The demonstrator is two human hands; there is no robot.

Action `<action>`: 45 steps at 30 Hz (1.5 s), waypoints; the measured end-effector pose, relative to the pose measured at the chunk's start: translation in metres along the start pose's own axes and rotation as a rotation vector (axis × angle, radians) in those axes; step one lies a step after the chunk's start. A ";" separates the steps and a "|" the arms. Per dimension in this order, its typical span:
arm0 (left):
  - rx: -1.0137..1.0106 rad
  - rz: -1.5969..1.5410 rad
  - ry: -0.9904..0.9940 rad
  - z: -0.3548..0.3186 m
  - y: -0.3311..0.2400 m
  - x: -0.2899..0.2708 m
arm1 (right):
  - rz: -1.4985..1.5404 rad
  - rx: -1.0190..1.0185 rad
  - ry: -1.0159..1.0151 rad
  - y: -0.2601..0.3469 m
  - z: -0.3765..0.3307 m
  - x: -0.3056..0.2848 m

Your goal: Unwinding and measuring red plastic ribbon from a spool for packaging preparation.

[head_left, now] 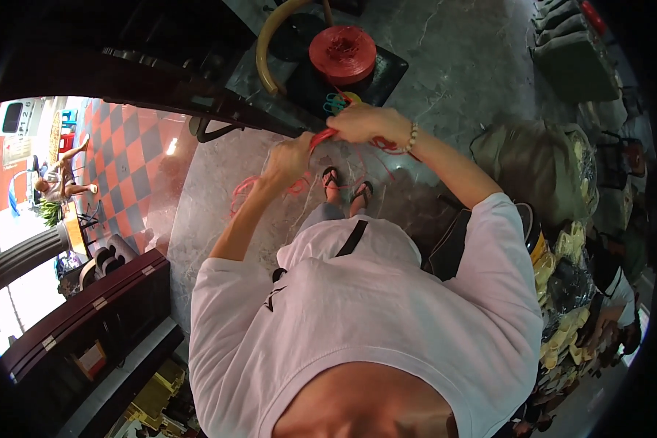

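Red plastic twine (323, 137) runs bunched between my two hands, held up in front of me. My left hand (290, 158) is closed around one part of it, near the dark door edge. With fingers bent, my right hand (365, 123) grips the twine just to the right; a beaded bracelet circles that wrist. Loose red strands hang below both hands. Beyond them a large roll of red twine (342, 55) rests on a black seat (391, 77). A teal-looped object (337, 101), perhaps scissors, shows beside a small yellow round thing, partly hidden by my right hand.
A curved wooden armrest (264, 55) stands beside the roll. Dark door panels (219, 109) with a handle are at the left; outside, a person sits past checkered tiles (124, 157). Several bagged yellow shoes (562, 292) pile up at the right, near a dark bag (449, 244).
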State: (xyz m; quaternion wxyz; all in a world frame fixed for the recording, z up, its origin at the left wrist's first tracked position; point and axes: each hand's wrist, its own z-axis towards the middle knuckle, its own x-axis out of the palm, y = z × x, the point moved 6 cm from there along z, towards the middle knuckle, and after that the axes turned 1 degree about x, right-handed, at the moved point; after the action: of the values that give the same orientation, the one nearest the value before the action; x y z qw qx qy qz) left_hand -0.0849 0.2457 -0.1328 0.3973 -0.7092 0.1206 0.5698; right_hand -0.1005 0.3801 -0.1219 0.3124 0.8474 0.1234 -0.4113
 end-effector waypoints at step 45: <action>0.032 -1.432 0.093 0.079 -0.091 0.012 | 1.250 -0.191 -0.527 -0.047 -0.034 -0.118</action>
State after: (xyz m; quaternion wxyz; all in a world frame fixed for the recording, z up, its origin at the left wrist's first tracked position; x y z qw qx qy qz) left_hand -0.0799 0.3642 -0.1076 0.6784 -0.6318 -0.3493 0.1366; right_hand -0.1760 0.4435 -0.0345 0.5841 0.5998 -0.4334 -0.3336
